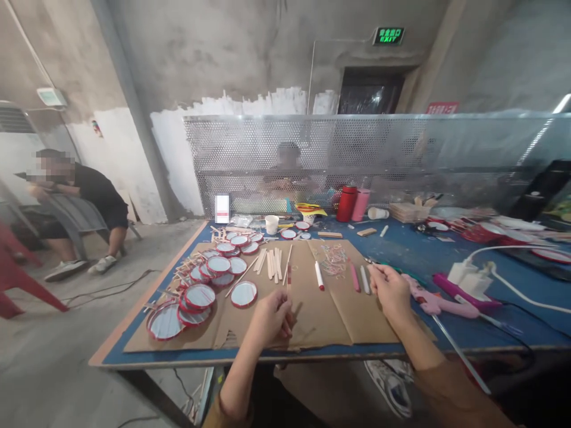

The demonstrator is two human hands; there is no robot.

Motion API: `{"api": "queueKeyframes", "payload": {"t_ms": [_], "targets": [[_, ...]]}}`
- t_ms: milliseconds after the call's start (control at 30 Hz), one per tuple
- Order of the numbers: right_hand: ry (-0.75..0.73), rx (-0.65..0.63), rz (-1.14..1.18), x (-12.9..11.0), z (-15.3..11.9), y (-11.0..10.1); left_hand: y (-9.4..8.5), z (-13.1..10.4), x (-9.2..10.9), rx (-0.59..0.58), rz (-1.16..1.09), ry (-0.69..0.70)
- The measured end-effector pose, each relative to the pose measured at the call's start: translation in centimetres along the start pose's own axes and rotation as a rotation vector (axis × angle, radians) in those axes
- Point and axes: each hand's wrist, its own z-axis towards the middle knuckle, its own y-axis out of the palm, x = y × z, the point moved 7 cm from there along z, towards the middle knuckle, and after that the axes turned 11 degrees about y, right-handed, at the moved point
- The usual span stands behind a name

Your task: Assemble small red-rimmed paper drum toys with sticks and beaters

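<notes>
My left hand (273, 319) is closed above the cardboard sheet (312, 321), with a thin wooden stick (289, 274), reddish-brown in its lower part, rising from the fingers. At the sheet's right side, my right hand (391, 292) pinches near the metal tip of a tool (368, 260); teal handles seem to show behind the hand, and its kind is unclear. Between the hands lie a white marker (319, 276), a pink stick (354, 277), a grey stick (365, 279) and a heap of rubber bands (334, 259). Flat craft sticks (273, 265) lie beyond my left hand.
Several red-rimmed discs (200, 296) pile up on the left. At right are a pink glue gun (439, 302) and a purple power strip (464, 292) with cables. Bottles (347, 204) and a paper cup (272, 224) stand behind. A person (84, 202) sits at far left.
</notes>
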Motion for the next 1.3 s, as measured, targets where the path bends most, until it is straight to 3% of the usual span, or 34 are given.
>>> {"api": "queueKeyframes", "payload": {"t_ms": [233, 567, 767, 1300], "targets": [[-0.095, 0.043, -0.264, -0.9, -0.7, -0.3, 0.0, 0.0, -0.2, 0.019, 0.001, -0.048], [-0.144, 0.103, -0.681, -0.7, -0.3, 0.0, -0.4, -0.2, 0.6, 0.028, 0.059, -0.008], [-0.194, 0.054, -0.842, -1.3, -1.1, 0.8, -0.4, -0.2, 1.1, 0.017, 0.083, -0.001], [-0.033, 0.009, -1.025, -1.1, -1.5, 0.5, -0.4, -0.3, 1.1, 0.029, 0.056, -0.013]]}}
